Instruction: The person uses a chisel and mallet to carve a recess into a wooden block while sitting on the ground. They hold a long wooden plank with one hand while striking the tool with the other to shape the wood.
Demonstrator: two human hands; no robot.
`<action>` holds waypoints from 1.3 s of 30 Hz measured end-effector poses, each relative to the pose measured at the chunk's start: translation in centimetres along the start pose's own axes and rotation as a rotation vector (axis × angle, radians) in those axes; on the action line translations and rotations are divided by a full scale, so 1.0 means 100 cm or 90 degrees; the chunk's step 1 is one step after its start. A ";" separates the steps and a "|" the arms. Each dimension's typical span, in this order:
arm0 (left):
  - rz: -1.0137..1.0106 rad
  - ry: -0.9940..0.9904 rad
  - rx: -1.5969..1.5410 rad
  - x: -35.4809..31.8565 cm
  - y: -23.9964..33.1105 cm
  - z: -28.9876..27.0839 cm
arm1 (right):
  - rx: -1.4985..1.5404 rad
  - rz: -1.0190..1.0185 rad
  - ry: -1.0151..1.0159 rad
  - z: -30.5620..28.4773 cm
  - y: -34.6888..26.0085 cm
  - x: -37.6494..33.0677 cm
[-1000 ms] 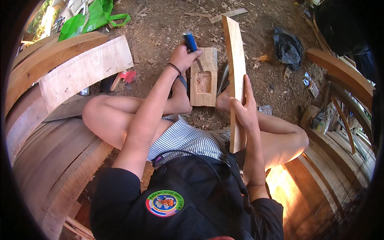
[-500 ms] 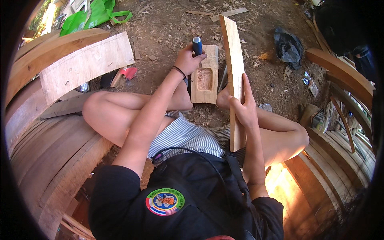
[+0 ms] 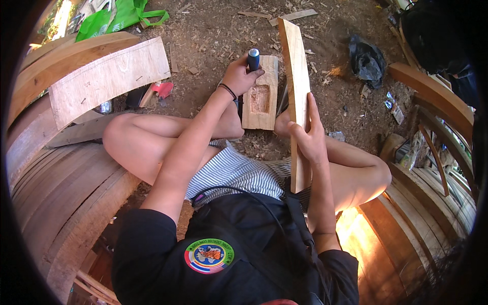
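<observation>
My left hand is wrapped round the dark blue handle of a chisel with a metal cap. Its blade is hidden beneath the hand. It stands over a light wood block on the ground between my feet. A rough-walled rectangular hollow is cut into the block's nearer half. On the other side, my right hand grips a long, thick wooden bar near its lower part. The bar slants up and away, its far end beyond the block, apart from the chisel.
Wood shavings litter the dirt floor. Curved planks are stacked at my left, below a pale board with nails. More curved timbers lie at the right. A black plastic bag and a green bag lie farther off.
My left hand and the chisel have shifted very slightly to the right over the block. My right hand and the wooden bar stay almost where they were.
</observation>
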State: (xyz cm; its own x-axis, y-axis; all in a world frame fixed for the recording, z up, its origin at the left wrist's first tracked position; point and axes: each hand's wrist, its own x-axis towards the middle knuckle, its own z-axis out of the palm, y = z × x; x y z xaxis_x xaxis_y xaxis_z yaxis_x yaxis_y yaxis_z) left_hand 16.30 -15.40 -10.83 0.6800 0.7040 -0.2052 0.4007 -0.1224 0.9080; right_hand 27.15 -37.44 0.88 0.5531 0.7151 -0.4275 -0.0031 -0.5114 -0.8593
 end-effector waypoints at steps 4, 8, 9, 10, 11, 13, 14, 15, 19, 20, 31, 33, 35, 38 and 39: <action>-0.012 -0.006 -0.027 -0.003 0.007 0.000 | -0.012 -0.009 0.005 -0.001 0.004 0.001; 0.011 -0.020 0.013 -0.003 0.011 -0.001 | -0.049 -0.034 0.010 -0.001 0.003 0.002; 0.011 -0.014 0.007 -0.003 0.009 0.000 | -0.048 -0.032 0.007 -0.001 0.002 0.002; 0.010 -0.009 0.001 -0.003 0.007 0.000 | -0.043 -0.035 0.005 0.000 0.003 0.002; 0.017 -0.010 0.009 -0.003 0.009 0.001 | -0.039 -0.036 0.006 0.000 0.003 0.002; 0.030 -0.012 0.027 -0.004 0.012 0.002 | -0.032 -0.035 0.006 0.000 0.005 0.003; 0.035 -0.014 0.026 -0.003 0.014 0.002 | -0.029 -0.033 0.005 0.001 0.006 0.003; 0.040 -0.015 0.025 -0.002 0.017 0.002 | -0.025 -0.031 0.005 0.001 0.007 0.003; 0.025 -0.016 0.024 -0.001 0.018 0.002 | -0.010 -0.025 0.005 0.002 0.005 0.004; 0.034 -0.016 0.032 -0.001 0.017 0.001 | -0.012 -0.026 0.006 0.002 0.005 0.004; 0.038 -0.010 0.035 -0.002 0.015 -0.001 | 0.008 -0.051 -0.012 0.000 0.008 0.004; 0.063 -0.009 0.069 -0.006 0.019 -0.001 | 0.060 -0.092 -0.024 0.001 0.011 0.005; 0.076 -0.003 0.082 -0.005 0.017 0.000 | 0.072 -0.090 -0.117 -0.019 -0.020 -0.007; 0.067 -0.013 0.082 -0.008 0.010 0.005 | 0.169 -0.136 0.026 -0.028 -0.096 -0.039; 0.067 -0.014 0.066 -0.008 0.008 0.005 | 0.157 -0.175 0.115 -0.025 -0.111 -0.045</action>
State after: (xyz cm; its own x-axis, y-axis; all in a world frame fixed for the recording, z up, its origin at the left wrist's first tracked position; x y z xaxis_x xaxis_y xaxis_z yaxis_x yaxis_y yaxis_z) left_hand 16.38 -16.45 -10.13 0.7349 0.6675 -0.1196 0.3865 -0.2673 0.8827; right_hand 26.75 -36.19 13.00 0.6989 0.7024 -0.1349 -0.0218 -0.1676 -0.9856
